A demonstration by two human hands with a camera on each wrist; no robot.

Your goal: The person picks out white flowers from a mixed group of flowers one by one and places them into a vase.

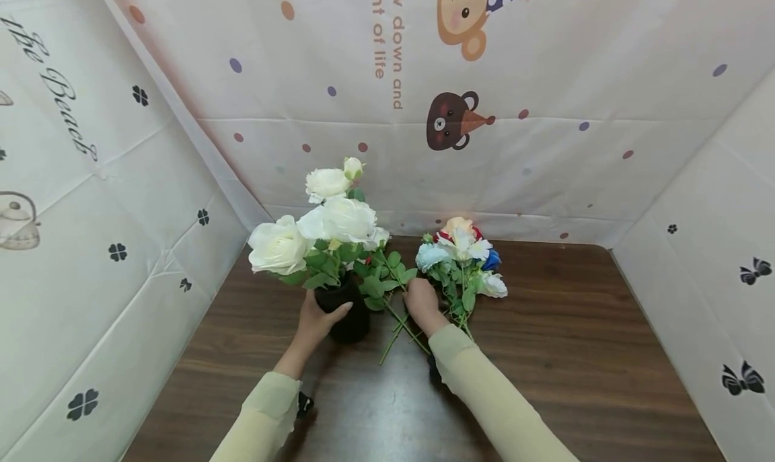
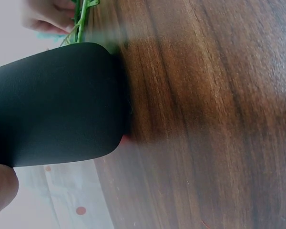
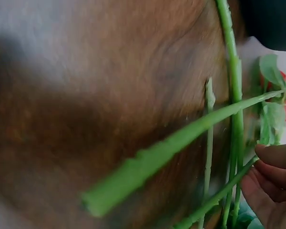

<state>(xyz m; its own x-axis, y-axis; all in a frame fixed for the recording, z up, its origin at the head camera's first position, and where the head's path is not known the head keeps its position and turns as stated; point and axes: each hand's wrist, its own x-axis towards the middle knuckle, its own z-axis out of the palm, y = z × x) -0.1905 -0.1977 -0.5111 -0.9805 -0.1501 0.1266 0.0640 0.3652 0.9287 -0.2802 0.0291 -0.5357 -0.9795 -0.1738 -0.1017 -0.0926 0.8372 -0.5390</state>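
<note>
My left hand (image 1: 316, 322) grips a black vase (image 1: 350, 317) from its left side, thumb across the front. White roses (image 1: 345, 220) with green leaves fill the vase, which stands close over the table in the left wrist view. To its right, my right hand (image 1: 422, 304) pinches a green flower stem (image 3: 229, 187) between thumb and fingers, as the right wrist view shows. Another, thicker stem (image 3: 157, 155) crosses above several stems on the table. Leaves (image 1: 378, 284) hang between the vase and my right hand; a bit of red shows behind them.
Just beyond my right hand lies a bunch of artificial flowers (image 1: 461, 247) in peach, white, light blue, red and dark blue. Printed white cloth (image 1: 514, 179) walls off the back and both sides of the brown wooden table (image 1: 563, 354).
</note>
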